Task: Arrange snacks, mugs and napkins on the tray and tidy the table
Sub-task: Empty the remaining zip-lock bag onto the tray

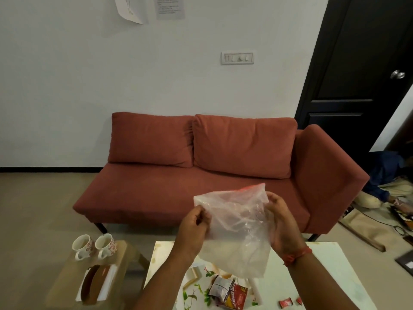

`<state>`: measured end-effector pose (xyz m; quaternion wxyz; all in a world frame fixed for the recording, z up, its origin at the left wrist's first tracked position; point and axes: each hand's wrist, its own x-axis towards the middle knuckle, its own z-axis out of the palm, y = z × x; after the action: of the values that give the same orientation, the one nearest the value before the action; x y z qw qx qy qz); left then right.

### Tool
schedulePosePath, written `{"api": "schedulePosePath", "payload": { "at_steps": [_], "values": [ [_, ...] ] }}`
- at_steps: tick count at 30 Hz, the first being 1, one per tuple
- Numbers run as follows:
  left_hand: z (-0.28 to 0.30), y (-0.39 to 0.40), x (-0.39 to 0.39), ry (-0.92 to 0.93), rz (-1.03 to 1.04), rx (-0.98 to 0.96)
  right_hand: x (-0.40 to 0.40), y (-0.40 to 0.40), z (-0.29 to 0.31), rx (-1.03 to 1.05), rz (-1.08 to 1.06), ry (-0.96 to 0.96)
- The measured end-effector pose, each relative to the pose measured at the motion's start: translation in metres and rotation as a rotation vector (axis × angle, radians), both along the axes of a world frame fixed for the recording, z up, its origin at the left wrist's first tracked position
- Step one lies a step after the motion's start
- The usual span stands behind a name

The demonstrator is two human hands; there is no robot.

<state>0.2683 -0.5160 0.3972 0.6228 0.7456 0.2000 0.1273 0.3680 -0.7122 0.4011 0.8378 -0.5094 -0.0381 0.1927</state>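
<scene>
Holding clear plastic bag | crumpled, translucent | both hands, above table

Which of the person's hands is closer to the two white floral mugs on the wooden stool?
Left. The left hand is just right of the white floral mugs; the right hand is farther right, across the clear plastic bag.

Single head-mounted wide-angle view, facing forward and slightly down. Near field: white worktop at the bottom edge, close beneath the lens. Far field: red sofa against the white wall, dark door at far right. Straight lines bowed toward the edges. No second view for overlap.
</scene>
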Motion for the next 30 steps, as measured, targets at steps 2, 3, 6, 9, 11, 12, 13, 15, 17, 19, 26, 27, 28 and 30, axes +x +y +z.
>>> {"api": "schedulePosePath", "payload": {
  "at_steps": [2,3,6,9,11,12,13,15,17,19,26,27,28,30],
  "values": [
    [-0.001,0.008,0.0,-0.031,-0.003,0.054,0.004,0.001,0.002,-0.092,-0.012,0.135],
    [-0.001,0.011,0.0,-0.051,-0.017,0.056,0.006,0.0,0.003,-0.14,0.004,0.17],
    [-0.003,0.023,-0.003,-0.085,-0.106,0.053,0.009,-0.002,0.006,-0.209,0.029,0.237],
    [-0.002,0.038,-0.008,-0.116,-0.084,0.08,0.013,-0.01,0.004,-0.106,-0.123,0.143],
    [0.0,0.045,-0.011,-0.133,-0.049,0.132,0.012,-0.014,0.002,0.089,-0.196,0.092],
    [0.001,0.047,-0.012,-0.132,-0.039,0.166,0.01,-0.014,0.003,0.152,-0.189,0.079],
    [0.002,0.048,-0.012,-0.129,-0.033,0.195,0.009,-0.015,0.001,0.17,-0.171,0.068],
    [0.001,0.049,-0.012,-0.124,-0.033,0.218,0.008,-0.016,-0.002,0.114,-0.113,0.02],
    [0.002,0.051,-0.013,-0.111,-0.053,0.212,0.01,-0.019,0.003,-0.011,-0.124,-0.033],
    [0.004,0.056,-0.014,-0.092,-0.08,0.202,0.014,-0.024,0.016,-0.213,-0.217,-0.154],
    [0.016,0.06,-0.007,-0.036,-0.337,0.284,0.037,-0.016,0.032,-1.035,0.187,-0.667],
    [0.02,0.057,-0.006,-0.035,-0.398,0.313,0.036,-0.012,0.033,-1.029,0.34,-0.657],
    [0.025,0.053,-0.005,-0.036,-0.457,0.344,0.036,-0.007,0.03,-0.978,0.462,-0.592],
    [0.038,0.045,-0.002,-0.049,-0.547,0.38,0.037,-0.003,0.024,-0.758,0.583,-0.341]
  ]
}}
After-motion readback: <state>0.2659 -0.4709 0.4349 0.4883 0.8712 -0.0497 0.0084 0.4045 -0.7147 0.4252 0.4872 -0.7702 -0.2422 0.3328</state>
